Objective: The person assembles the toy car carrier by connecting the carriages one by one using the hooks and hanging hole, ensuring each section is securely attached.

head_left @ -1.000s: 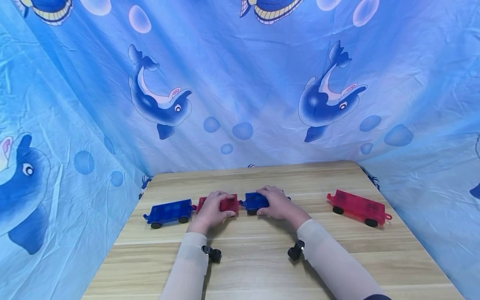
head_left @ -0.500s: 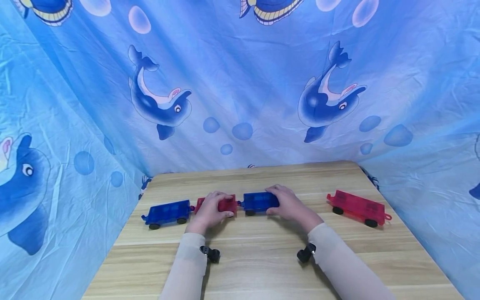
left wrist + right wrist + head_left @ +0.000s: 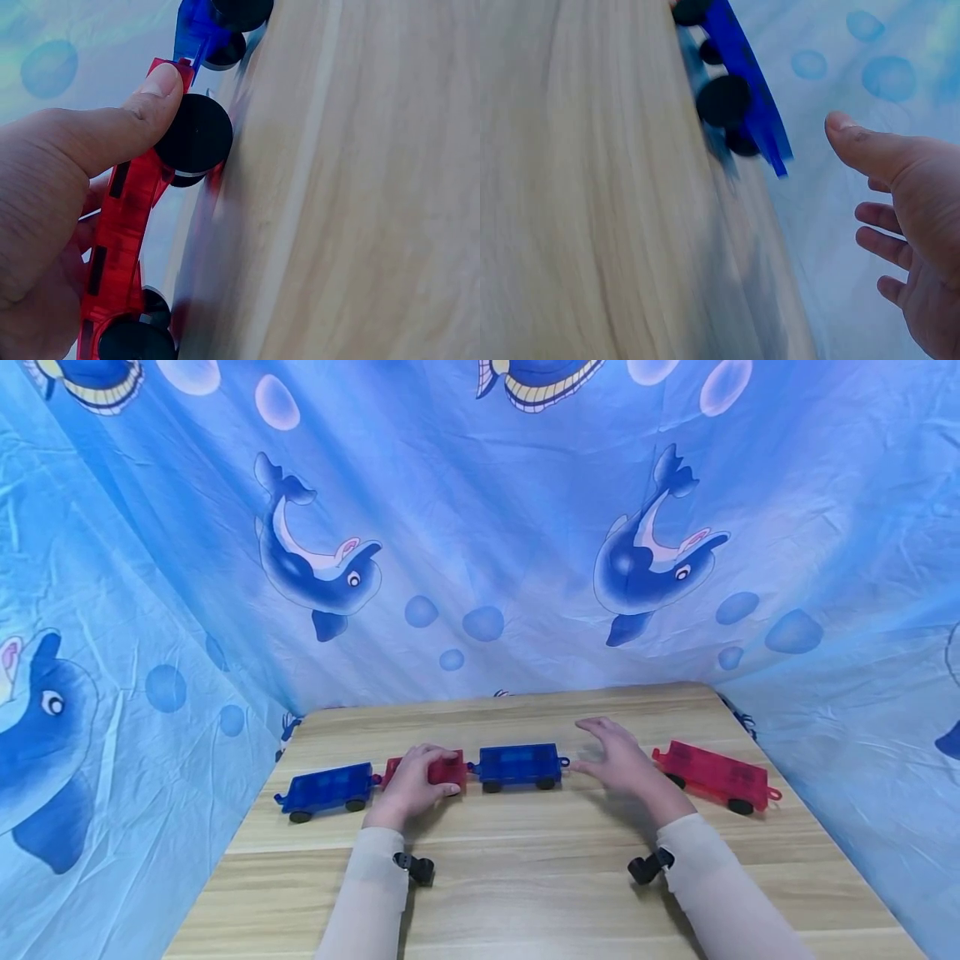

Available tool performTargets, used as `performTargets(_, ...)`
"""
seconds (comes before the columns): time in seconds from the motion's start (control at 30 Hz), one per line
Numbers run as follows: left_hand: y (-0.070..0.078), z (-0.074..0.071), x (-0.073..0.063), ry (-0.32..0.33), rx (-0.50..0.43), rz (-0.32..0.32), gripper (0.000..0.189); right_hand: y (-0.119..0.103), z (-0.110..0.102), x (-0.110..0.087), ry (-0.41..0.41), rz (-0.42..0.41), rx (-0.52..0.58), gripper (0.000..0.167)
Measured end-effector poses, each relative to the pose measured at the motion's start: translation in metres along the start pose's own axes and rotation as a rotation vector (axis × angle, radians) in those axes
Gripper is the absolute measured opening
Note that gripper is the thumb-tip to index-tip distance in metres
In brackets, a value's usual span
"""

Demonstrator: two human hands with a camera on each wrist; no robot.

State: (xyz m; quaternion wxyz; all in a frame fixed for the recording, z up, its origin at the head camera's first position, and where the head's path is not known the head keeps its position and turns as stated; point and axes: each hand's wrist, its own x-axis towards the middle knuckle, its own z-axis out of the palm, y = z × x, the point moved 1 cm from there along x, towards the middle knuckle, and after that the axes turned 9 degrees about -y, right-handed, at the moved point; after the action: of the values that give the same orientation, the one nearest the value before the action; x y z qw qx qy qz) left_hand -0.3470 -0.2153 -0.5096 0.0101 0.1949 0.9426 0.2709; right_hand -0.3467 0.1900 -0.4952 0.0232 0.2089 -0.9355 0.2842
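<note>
Three toy train cars stand in a row on the wooden table: a blue car [image 3: 330, 789] at the left, a red car [image 3: 447, 772] in the middle and another blue car [image 3: 519, 765] at the right, joined or touching by their end hooks. My left hand [image 3: 414, 782] grips the middle red car by its sides; the left wrist view shows the thumb pressed near its black wheel. Just right of the row, my right hand [image 3: 621, 766] holds nothing, its fingers spread. In the right wrist view a gap separates that hand from the blue car's end.
A separate red toy train car [image 3: 716, 774] stands slightly angled at the right of the table [image 3: 510, 877], close beyond my right hand. Blue curtains with dolphins [image 3: 480, 527] hang behind and at both sides of the table.
My right hand has let go of the right blue car and moved right toward the lone red car. The row has shifted slightly left, with my left hand still on the middle car.
</note>
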Motion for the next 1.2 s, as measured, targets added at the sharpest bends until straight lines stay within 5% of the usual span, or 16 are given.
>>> performTargets(0.83,-0.008,-0.008,-0.006,-0.002,-0.026,-0.031,0.060,0.070,-0.049,-0.054,0.040,0.129,-0.117,0.092)
performTargets(1.2,-0.013,-0.009,-0.006,0.003,-0.034,-0.033,0.059,0.091,-0.064,-0.083,-0.005,0.277,-0.123,0.110)
